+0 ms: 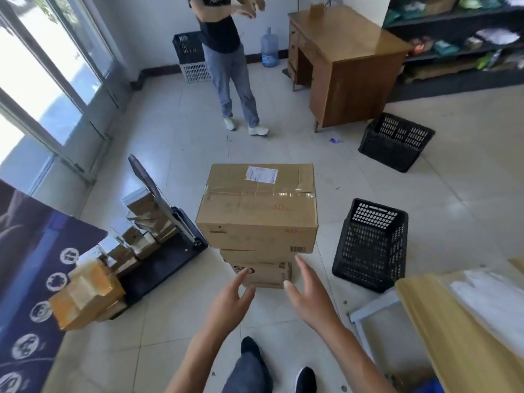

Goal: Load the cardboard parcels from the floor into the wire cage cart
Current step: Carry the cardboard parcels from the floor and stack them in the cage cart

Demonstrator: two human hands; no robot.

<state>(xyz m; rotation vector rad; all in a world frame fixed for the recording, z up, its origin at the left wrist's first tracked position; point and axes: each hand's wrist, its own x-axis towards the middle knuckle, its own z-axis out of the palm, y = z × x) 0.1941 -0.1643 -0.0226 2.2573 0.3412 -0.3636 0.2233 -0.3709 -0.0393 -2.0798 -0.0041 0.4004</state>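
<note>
Small parcels (93,282): lying heaped at far left, some leaning on the trolley (170,256). They are wearing glossy tape, so they are probably light but slick.
Left hand (229,302): hovering with fingers spread and straight, holding nothing, just short of the stack's near left corner.
Top box (256,211): sitting on the stack mid-floor. It is the biggest carton, taped across the lid, and it is overhanging the boxes below.
Handling (judgement): looking stiff-walled and possibly heavy. The lid is showing creases, so I am favouring palms on the two side faces, low down, with fingers under the overhang.
Lower boxes (261,272): sitting under it on the tiles. They are smaller and may be shifting if the top one gets dragged instead of lifted.
Right hand (309,296): also spread and holding nothing, hovering near the stack's right corner.
Crate (371,245): standing just right of the stack, limiting elbow room.
Cage cart: not identifiable in this view.
</note>
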